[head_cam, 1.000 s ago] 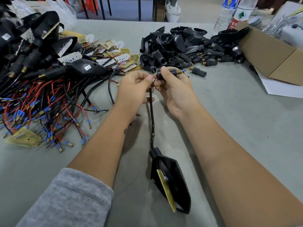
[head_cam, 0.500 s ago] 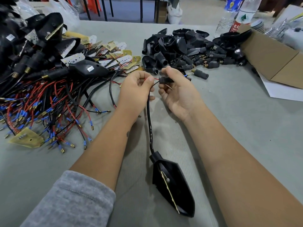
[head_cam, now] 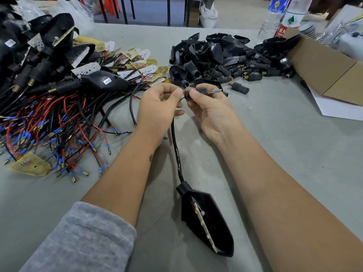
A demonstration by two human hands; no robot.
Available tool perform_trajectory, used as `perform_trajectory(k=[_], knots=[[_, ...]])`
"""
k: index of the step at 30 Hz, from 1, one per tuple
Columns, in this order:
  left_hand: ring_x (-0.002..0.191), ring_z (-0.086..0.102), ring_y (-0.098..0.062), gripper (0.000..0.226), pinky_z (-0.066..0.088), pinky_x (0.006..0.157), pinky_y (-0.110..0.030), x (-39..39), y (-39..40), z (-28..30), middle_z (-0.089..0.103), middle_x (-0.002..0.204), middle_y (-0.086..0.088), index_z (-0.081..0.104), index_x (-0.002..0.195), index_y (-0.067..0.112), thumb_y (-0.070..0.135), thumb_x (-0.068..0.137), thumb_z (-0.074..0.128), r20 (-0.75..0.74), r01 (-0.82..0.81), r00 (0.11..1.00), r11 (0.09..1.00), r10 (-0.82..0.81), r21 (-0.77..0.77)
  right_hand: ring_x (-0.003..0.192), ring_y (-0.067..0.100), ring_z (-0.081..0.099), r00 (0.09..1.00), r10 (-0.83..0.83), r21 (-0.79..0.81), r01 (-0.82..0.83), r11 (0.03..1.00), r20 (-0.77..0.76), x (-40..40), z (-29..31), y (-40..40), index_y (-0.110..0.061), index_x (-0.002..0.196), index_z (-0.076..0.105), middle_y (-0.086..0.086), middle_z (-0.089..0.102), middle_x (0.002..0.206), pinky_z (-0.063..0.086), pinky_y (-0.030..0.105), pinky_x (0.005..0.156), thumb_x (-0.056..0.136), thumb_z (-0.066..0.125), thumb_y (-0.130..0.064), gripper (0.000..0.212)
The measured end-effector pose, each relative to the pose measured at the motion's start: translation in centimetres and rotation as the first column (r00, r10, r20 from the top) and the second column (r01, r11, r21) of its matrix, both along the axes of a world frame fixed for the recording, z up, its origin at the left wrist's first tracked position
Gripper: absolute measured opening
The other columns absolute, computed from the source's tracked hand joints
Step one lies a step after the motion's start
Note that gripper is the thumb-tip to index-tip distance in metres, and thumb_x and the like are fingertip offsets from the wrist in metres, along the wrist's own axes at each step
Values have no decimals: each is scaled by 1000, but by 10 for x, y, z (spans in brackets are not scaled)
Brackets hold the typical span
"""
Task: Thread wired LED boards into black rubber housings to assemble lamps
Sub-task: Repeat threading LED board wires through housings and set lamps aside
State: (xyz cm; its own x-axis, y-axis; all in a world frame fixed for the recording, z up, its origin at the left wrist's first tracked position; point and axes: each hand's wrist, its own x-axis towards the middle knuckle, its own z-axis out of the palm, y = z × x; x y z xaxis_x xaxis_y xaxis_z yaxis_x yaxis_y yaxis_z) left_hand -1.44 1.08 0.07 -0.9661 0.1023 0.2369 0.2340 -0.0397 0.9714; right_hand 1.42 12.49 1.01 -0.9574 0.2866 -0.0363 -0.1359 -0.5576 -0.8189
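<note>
I see both hands above the lamp housing point(head_cam: 206, 222): left hand point(head_cam: 159, 107) pinches red wire point(head_cam: 172, 92), right hand point(head_cam: 210, 108) grips small black rubber sleeve point(head_cam: 198, 91). Parts look light, cable floppy; I'd hold the sleeve body. Bare tabletop point(head_cam: 294, 154) right of housing gives room

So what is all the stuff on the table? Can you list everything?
Black rubber lamp housing with LED board inside: one, black, near edge between the arms.
Black sleeved cable: one, runs from that housing up to the hands.
Small black threaded stem piece: one, black with brass tip, in right hand.
Empty black housings pile: many, far centre.
Red and black wires with blue tips: many, left.
Yellow and white LED boards: many, far left-centre.
Cardboard box: one, brown, right.
Plastic bottles: two, far right.
Left hand: pinches red wire.
Right hand: grips stem piece.
</note>
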Motion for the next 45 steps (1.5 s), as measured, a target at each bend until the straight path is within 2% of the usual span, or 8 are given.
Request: perform_trajectory(k=[8,16,22,25,28,33,37,45], knots=[[57,58,-4,17,56,58,-22,1,1,2,58,70,-2,57,81,15,6,96,56,6,19,1000,999,-18,-26,62,12,59,999,-30,-22,30,999,12,0,2,1,-8,88,54,12,61,83,53,17,60,88,60,9,18],[69,65,-18,11,55,63,-25,-1,-5,1,63,75,3,61,86,20,13,95,60,-147,-32,989,972,-3,-233,57,10,57,997,-71,109,69,992,9,0,-1,-1,-9,85,60,6,61,72,52,19,61,88,66,0,11],[45,53,-5,9,47,43,-22,5,12,2,59,79,-1,50,94,15,15,102,46,31,-68,997,995,71,-72,55,12,55,994,-109,239,105,965,1,-1,-1,-5,-8,84,58,9,64,70,48,22,55,86,72,-11,14],[41,41,-6,13,33,38,-20,-1,11,1,55,75,2,50,91,18,19,103,43,94,-90,991,994,95,-62,63,14,57,997,-29,265,46,963,-64,1,0,-4,-9,95,61,12,66,78,49,22,59,90,65,-4,8],[41,42,-2,12,33,37,-17,-4,4,2,54,77,0,55,96,10,15,102,46,176,-46,984,996,33,70,65,14,56,996,4,249,18,968,-87,2,1,-1,-5,103,59,10,63,77,49,22,62,92,59,2,13],[48,49,-2,11,38,42,-17,-2,0,2,59,75,-2,61,88,11,8,97,55,141,-11,990,993,-7,121,67,14,57,998,-55,260,65,963,-43,1,0,0,-12,79,54,2,59,73,48,24,63,91,62,-1,19],[50,49,-3,12,38,42,-16,-1,0,1,60,75,-3,62,86,10,8,96,57,137,10,990,993,-27,118,62,11,56,996,-46,252,63,966,-72,0,-2,1,-7,93,59,3,60,74,47,21,60,92,59,2,9],[52,47,-4,15,36,43,-17,2,-1,1,58,76,-6,58,83,7,6,97,54,128,66,989,992,-80,110,64,12,55,997,-19,290,42,956,-81,1,-4,1,-3,94,59,9,60,79,49,21,62,94,57,1,5]])
